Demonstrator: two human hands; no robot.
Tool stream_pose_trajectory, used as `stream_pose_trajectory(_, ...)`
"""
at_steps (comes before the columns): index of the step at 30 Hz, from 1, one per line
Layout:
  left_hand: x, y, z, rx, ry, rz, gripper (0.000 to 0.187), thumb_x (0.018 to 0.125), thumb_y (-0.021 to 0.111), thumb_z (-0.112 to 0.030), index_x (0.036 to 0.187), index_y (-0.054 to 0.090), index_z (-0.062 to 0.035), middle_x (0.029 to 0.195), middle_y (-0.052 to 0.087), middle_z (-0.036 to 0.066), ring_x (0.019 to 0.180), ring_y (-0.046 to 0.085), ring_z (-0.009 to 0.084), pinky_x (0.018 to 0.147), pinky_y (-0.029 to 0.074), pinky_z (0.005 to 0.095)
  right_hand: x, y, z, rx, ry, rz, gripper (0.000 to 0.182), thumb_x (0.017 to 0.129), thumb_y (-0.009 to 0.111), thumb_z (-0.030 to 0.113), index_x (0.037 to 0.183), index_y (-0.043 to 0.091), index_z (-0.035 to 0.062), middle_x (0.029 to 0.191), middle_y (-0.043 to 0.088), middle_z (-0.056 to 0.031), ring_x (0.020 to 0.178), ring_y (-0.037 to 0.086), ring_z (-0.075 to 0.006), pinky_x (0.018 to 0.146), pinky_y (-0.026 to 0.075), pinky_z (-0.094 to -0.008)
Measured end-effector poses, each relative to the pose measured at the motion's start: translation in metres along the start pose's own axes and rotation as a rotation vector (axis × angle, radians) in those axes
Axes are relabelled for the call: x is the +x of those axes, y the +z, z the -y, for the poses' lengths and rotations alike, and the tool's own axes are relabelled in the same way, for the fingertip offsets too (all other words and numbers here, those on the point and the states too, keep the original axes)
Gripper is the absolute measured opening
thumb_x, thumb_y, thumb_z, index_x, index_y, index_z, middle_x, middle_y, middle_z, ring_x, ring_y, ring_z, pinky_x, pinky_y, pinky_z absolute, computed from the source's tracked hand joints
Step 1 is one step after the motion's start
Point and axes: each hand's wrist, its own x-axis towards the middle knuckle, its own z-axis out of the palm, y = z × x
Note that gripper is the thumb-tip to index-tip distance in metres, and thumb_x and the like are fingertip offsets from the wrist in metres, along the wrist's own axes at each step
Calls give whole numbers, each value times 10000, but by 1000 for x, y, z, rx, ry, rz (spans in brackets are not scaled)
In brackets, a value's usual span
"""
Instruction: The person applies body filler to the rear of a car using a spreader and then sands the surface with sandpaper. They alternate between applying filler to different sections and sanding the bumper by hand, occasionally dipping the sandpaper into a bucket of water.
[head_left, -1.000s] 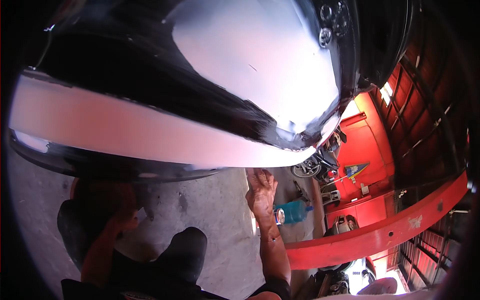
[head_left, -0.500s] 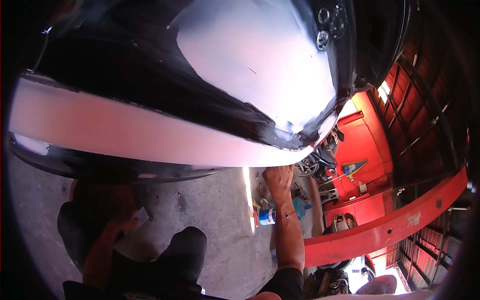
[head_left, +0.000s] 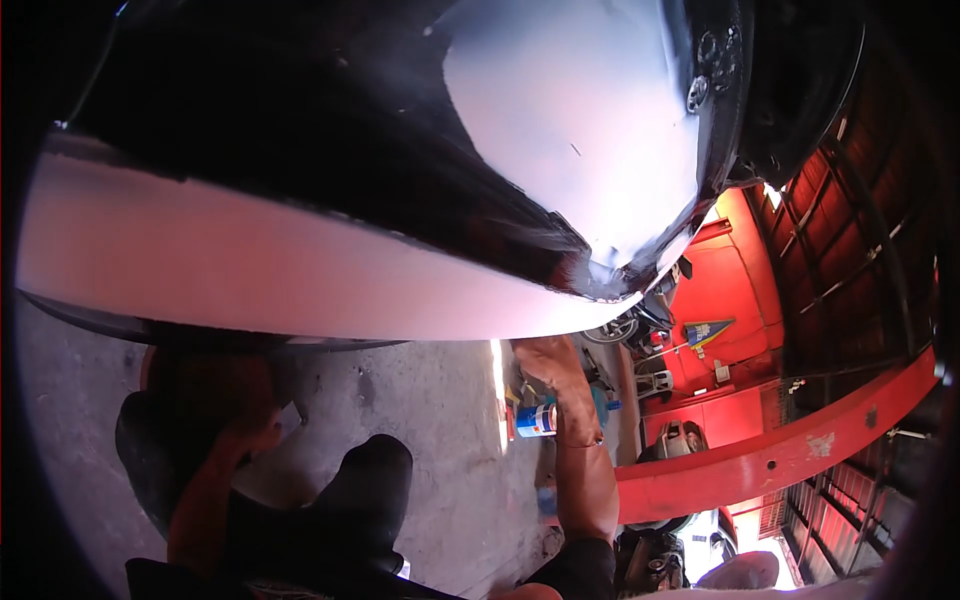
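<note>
A large car body panel [head_left: 330, 270] with a pale pinkish-white strip along its lower edge fills the upper part of the view. Above the strip lies glossy black paint, and a whitish patch [head_left: 580, 120] covers the panel's right part. My right hand [head_left: 545, 360] is up against the strip's lower edge; its fingertips are hidden behind it. Lower left, in shadow, my left hand [head_left: 250, 432] is closed near my knee, around a small pale flat piece [head_left: 291, 415] whose kind I cannot make out.
Beyond my right forearm, a blue can [head_left: 536, 420] stands on the concrete floor [head_left: 450, 480]. A long red beam [head_left: 720, 475] crosses the right side. Behind it are a red wall [head_left: 735, 285], a motorcycle wheel [head_left: 615, 328] and several stored items.
The view has shifted, so the panel appears farther right and lower. My right hand has moved slightly left along the strip's lower edge. My left hand stays near my knee.
</note>
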Motion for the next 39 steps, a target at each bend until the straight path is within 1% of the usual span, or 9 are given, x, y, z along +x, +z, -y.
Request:
stream_pose_trajectory(1,-1,-1,-2,11,6,-8,294,820,576,-175,983,668,51,856,692,260,791,712,370,743,558,458,5,6,3,-4,0,2,222,772,610,66,982,653,9,1037,651,-189,976,611,-364,886,482,-474)
stream_pose_trajectory(3,6,7,11,40,48,-44,298,818,583,-183,988,669,45,870,692,264,810,708,384,758,554,462,20,26,13,-840,-305,-44,250,785,582,47,1019,650,-12,1049,656,-210,964,622,-382,879,495,-456)
stream_pose_trajectory(6,8,9,16,63,104,-74,306,813,598,-200,994,672,35,898,691,271,846,697,410,786,545,470,12,38,28,-1043,-659,-75,248,773,564,21,1001,639,-41,1020,652,-234,947,624,-403,856,500,-464)
stream_pose_trajectory(12,17,20,31,67,140,-87,321,804,615,-225,1012,672,13,940,686,271,891,685,423,806,538,472,-3,67,55,-1191,-643,-47,209,771,568,-3,955,665,12,958,656,-157,944,629,-362,848,506,-433)
stream_pose_trajectory(15,15,13,23,116,137,-64,326,801,619,-231,1020,672,5,952,686,264,900,684,420,808,538,471,-23,64,93,-707,-377,-64,227,719,572,21,934,639,-6,946,646,-220,962,609,-423,865,468,-524)
stream_pose_trajectory(18,22,17,33,133,145,-71,322,796,623,-234,1007,681,2,954,691,258,892,684,420,805,540,473,-34,13,79,-817,-151,-32,356,698,573,-7,1036,680,18,1054,671,-198,1037,606,-392,878,463,-507)
stream_pose_trajectory(21,27,21,38,142,173,-116,319,789,628,-237,991,692,2,947,694,257,877,685,422,801,541,475,-26,11,45,-790,-532,-277,553,676,588,-51,1197,692,103,1186,674,-134,1154,564,-351,924,432,-484)
stream_pose_trajectory(25,29,22,40,195,193,-137,327,780,632,-239,999,695,-4,950,694,260,875,686,421,802,541,473,-25,39,26,-949,-504,-308,679,684,596,-78,1279,676,240,1248,668,-44,1240,499,-338,998,351,-464)
stream_pose_trajectory(39,34,28,59,208,171,-144,317,803,622,-242,1025,696,-28,900,698,234,818,690,394,772,543,471,-32,62,20,-809,-512,-363,660,733,595,-113,1278,677,251,1285,660,12,1200,507,-286,961,363,-403)
